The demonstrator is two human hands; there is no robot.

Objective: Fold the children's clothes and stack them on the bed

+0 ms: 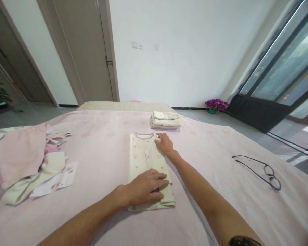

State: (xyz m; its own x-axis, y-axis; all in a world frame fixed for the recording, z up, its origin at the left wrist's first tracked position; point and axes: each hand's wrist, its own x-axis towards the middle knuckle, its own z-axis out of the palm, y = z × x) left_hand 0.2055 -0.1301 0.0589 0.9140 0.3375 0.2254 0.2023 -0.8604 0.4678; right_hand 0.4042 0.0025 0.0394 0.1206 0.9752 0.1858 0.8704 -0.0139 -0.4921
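Observation:
A cream garment (143, 160) with small prints and a lilac neckline lies folded into a long strip on the pink bedspread (207, 147). My left hand (145, 188) rests on its near end, fingers curled over the fabric's edge. My right hand (165, 144) reaches farther out and lies flat on the garment's upper right corner, fingers stretched. Beyond it sits a small stack of folded clothes (165, 120), cream on top of lilac.
A loose heap of pink, cream and white clothes (28, 164) lies at the left of the bed. A pair of glasses (261, 169) rests on the right side. A door, a potted purple flower (217, 105) and a glass sliding door stand beyond.

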